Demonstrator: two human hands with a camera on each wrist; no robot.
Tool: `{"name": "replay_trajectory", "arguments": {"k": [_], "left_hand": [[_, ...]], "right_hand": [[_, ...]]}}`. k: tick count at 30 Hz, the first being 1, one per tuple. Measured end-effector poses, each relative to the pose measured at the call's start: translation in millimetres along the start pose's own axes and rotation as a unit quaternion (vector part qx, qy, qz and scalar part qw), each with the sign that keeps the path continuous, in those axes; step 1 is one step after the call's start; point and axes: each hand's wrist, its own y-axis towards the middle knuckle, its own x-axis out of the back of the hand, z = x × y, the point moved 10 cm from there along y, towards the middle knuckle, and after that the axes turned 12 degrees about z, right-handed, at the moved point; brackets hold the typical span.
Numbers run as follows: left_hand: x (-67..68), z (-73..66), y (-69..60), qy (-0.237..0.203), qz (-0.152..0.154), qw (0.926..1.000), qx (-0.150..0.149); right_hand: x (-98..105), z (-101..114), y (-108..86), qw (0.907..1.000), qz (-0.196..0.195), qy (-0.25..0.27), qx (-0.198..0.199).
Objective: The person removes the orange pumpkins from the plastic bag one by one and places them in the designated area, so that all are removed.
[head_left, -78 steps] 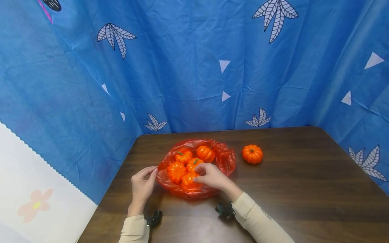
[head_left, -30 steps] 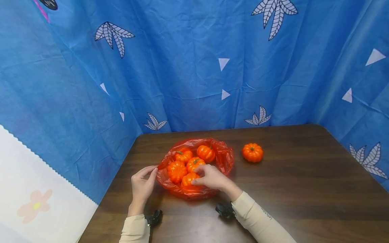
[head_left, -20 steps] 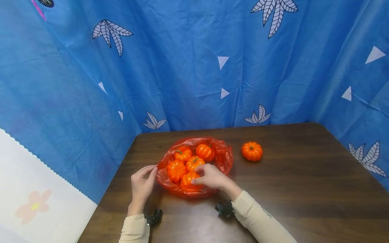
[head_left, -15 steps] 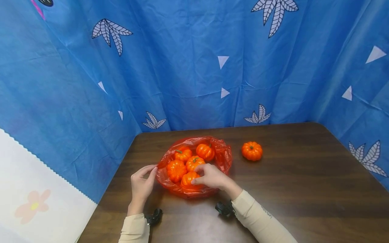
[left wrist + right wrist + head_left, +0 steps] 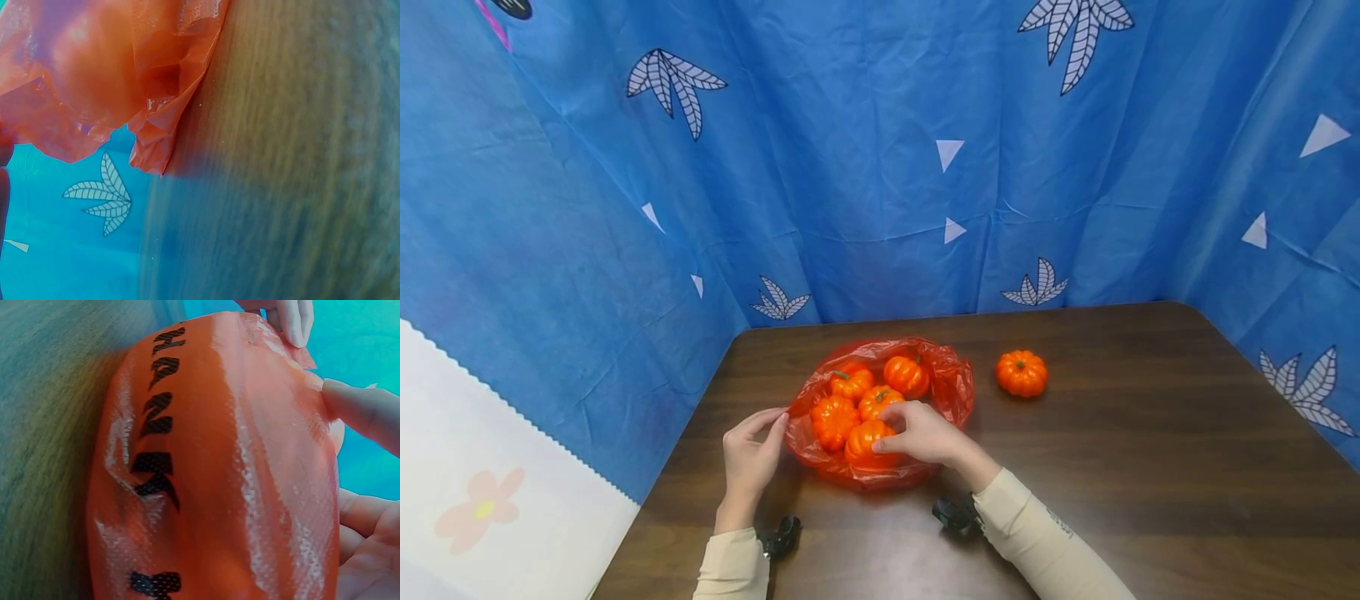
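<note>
Pinching the rim of a thin, crinkled red plastic bag (image 5: 883,480) between thumb and fingertips of my left hand (image 5: 751,457), on the near half of the table (image 5: 1105,500). My right hand (image 5: 931,435) is curled on the near pumpkin (image 5: 860,447) in the bag, thumb against its glossy, ribbed side; its stem is hidden, so I cannot tell which way it points. Bag mouth faces up, long axis running left to right; black letters mark its outside. Four more squat, lobed pumpkins (image 5: 833,423) sit behind and beside mine; the back-left stem points left. Beyond the bag's right edge, a lone pumpkin (image 5: 1022,374) rests upright on the dark wood grain, stem up. Farthest: creased blue cloth (image 5: 865,183) with leaf prints.
</note>
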Motion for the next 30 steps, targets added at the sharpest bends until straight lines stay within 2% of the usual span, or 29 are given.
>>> {"name": "replay_trajectory", "arguments": {"k": [11,30], "left_hand": [[0.7,-1.6,-0.1,-0.008,0.008,0.9998,-0.016],[0.6,0.8,-0.5,-0.010,0.010,0.9999,0.004]], "right_hand": [[5,7,-3.0,0.9998,-0.002,-0.002,0.021],[10,17,-7.2,0.9992,-0.006,-0.015,0.037]]}}
